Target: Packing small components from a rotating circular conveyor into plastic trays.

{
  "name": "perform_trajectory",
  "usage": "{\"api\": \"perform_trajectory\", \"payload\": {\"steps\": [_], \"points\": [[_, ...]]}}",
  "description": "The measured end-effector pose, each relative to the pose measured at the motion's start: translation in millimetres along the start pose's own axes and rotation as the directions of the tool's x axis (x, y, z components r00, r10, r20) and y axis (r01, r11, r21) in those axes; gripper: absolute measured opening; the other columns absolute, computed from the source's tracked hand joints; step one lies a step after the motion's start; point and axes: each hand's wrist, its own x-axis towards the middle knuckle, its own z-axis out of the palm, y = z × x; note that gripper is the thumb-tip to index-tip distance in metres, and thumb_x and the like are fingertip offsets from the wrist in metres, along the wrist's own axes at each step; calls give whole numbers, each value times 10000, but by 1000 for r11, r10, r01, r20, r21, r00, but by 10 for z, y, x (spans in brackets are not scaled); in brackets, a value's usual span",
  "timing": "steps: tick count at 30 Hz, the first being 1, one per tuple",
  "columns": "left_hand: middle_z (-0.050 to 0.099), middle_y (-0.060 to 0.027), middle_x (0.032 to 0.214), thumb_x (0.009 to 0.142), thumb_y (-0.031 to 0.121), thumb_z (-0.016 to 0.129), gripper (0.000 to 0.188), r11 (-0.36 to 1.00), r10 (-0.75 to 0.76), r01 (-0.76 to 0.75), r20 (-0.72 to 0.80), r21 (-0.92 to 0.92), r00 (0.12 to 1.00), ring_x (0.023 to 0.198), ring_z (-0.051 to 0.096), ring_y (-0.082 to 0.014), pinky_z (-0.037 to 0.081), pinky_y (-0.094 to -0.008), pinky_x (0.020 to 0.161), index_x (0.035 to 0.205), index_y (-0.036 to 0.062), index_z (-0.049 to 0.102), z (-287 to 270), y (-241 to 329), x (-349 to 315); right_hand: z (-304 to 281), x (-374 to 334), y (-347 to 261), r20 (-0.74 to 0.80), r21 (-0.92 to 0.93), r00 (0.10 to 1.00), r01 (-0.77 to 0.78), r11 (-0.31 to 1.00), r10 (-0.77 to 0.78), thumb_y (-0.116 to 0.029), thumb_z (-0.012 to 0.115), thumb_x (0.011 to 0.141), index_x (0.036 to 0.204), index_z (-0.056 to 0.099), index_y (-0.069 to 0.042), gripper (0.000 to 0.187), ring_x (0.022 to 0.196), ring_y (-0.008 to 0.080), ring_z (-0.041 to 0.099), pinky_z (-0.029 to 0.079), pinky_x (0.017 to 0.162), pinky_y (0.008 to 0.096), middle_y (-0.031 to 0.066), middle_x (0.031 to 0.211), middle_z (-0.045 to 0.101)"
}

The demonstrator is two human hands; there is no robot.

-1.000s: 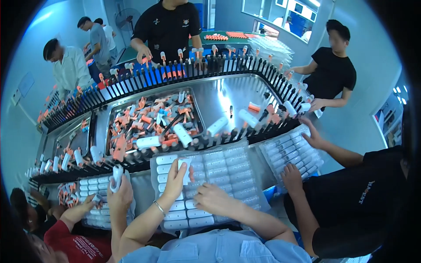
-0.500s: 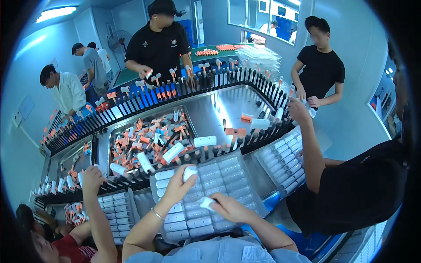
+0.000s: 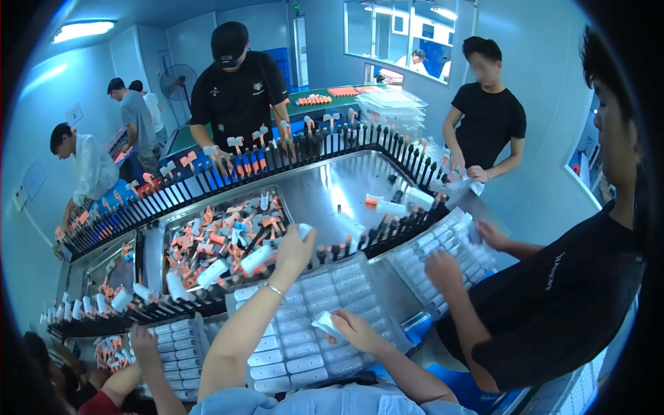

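My left hand (image 3: 294, 254) reaches up to the near row of black posts, closed on a small white piece (image 3: 304, 232) partly hidden by the fingers. Over the clear compartmented plastic tray (image 3: 349, 304), my right hand (image 3: 356, 330) pinches a crumpled-looking white piece (image 3: 324, 322); I cannot tell whether it is cloth or plastic. Elongated white plastic shells (image 3: 268, 372) fill the tray's left and front compartments. Beside my left hand, a white shell (image 3: 257, 259) sits on a post of the rack, with another shell (image 3: 212, 274) further left.
Black posts (image 3: 166, 200) ring a metal table (image 3: 318, 187) with a bin of orange, grey and white parts (image 3: 221, 235). Co-workers' arms (image 3: 453, 290) work over a second shell tray (image 3: 432, 252) on my right; another hand (image 3: 145, 346) is at my left. People stand across the table.
My left hand has moved up and away from the tray to the posts, still with its white piece. My right hand stays over the tray. The right-hand neighbour's hands have lowered to their tray.
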Motion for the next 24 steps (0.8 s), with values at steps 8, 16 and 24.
{"api": "perform_trajectory", "payload": {"steps": [8, 16, 24], "points": [[627, -224, 923, 820, 382, 534, 475, 854, -187, 54, 208, 517, 960, 862, 616, -362, 487, -438, 744, 1034, -41, 516, -457, 40, 101, -32, -24, -81, -19, 80, 998, -52, 995, 54, -236, 386, 971, 1021, 493, 15, 277, 679, 98, 543, 436, 669, 249, 53, 790, 576], [635, -235, 865, 809, 363, 544, 469, 816, -195, 163, -2, 555, 981, 815, 632, -364, 511, -442, 721, 1030, -51, 539, -795, -309, -102, -109, -32, -23, 90, 65, 993, -83, 994, 77, -207, 423, 961, 1188, 444, 34, 331, 749, 95, 528, 433, 711, 246, 61, 873, 565], [634, -210, 804, 828, 403, 546, 460, 773, -171, 293, -260, 562, 950, 758, 633, -355, 506, -432, 644, 1005, -21, 529, -1165, -701, -389, -37, 23, -29, 16, -43, 997, -78, 996, 79, -240, 487, 928, 1103, 531, 17, 313, 724, 99, 580, 453, 670, 253, 65, 809, 611]]}}
